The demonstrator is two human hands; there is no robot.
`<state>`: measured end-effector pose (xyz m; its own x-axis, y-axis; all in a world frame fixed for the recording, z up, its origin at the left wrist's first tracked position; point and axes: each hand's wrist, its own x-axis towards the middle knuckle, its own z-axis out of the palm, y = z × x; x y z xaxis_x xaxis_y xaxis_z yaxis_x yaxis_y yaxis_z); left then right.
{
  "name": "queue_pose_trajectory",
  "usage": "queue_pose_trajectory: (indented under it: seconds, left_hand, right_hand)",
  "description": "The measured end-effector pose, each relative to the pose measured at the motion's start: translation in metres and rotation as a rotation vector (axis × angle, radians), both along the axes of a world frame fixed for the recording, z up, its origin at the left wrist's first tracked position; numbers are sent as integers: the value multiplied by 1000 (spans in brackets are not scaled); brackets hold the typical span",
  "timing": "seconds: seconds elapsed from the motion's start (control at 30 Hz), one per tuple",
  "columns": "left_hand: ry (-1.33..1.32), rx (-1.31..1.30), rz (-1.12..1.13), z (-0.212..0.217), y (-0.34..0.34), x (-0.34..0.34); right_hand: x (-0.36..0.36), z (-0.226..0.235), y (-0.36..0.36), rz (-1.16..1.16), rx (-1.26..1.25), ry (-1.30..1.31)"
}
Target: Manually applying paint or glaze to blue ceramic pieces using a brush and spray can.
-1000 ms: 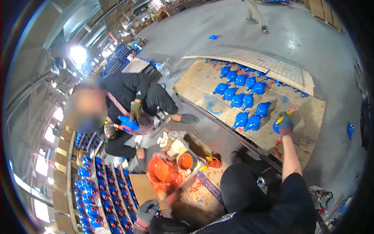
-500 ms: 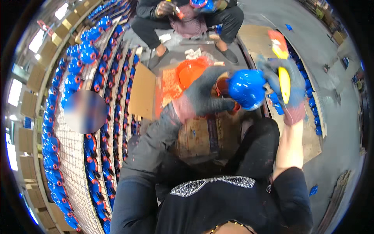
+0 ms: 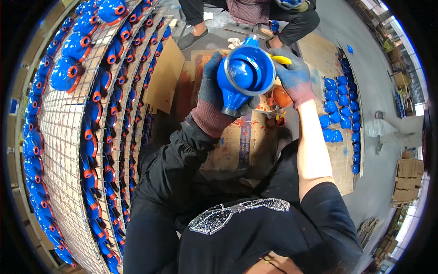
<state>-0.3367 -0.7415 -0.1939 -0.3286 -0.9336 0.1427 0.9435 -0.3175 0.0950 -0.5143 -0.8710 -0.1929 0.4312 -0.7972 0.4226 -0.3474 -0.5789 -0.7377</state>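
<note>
My left hand (image 3: 211,89), in a dark grey knit glove with a maroon cuff, is closed around a blue water meter body (image 3: 245,76). The glossy round casting has its open side up and a threaded pipe stub at each end. My right hand (image 3: 294,78), gloved alike and stained blue, is closed on a yellow-handled tool (image 3: 281,60), seemingly a brush. The tool's working end is hidden behind the casting. My right fingers are close beside the casting's right rim; whether they touch it cannot be made out.
Below my right hand sit an orange bowl (image 3: 281,97) and a small red pot (image 3: 280,121). Racks of blue castings (image 3: 66,73) with red ends line the left. More blue castings (image 3: 335,107) rest on cardboard at right. Opposite me sits another person (image 3: 248,11), a blue piece in hand.
The blue water meter body has turned from its rounded underside to its open side. My right hand has come in beside it, the yellow handle now tilted sideways. The whole view has shifted.
</note>
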Motion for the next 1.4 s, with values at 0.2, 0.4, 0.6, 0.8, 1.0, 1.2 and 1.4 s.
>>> queue_pose_trajectory:
  seconds: [0.2,0.4,0.6,0.8,1.0,1.2,1.4]
  left_hand:
    - [-118,32,212,8,-1,29]
    - [-140,-120,367,11,-5,69]
    - [-175,-229,417,16,-13,73]
    - [-221,-108,532,12,-16,66]
    - [-381,65,508,0,-16,32]
    - [-1669,-249,1163,4,-8,-13]
    - [-2066,-810,1375,-2,-13,-25]
  right_hand:
    - [35,-38,-24,5,352,49]
    - [56,-82,-37,-54,395,167]
    - [40,-121,-63,97,537,195]
    - [20,-75,-39,58,382,342]
    - [0,-25,-2,45,397,-76]
    - [-16,67,53,-44,166,-511]
    - [-36,85,70,-105,12,-410]
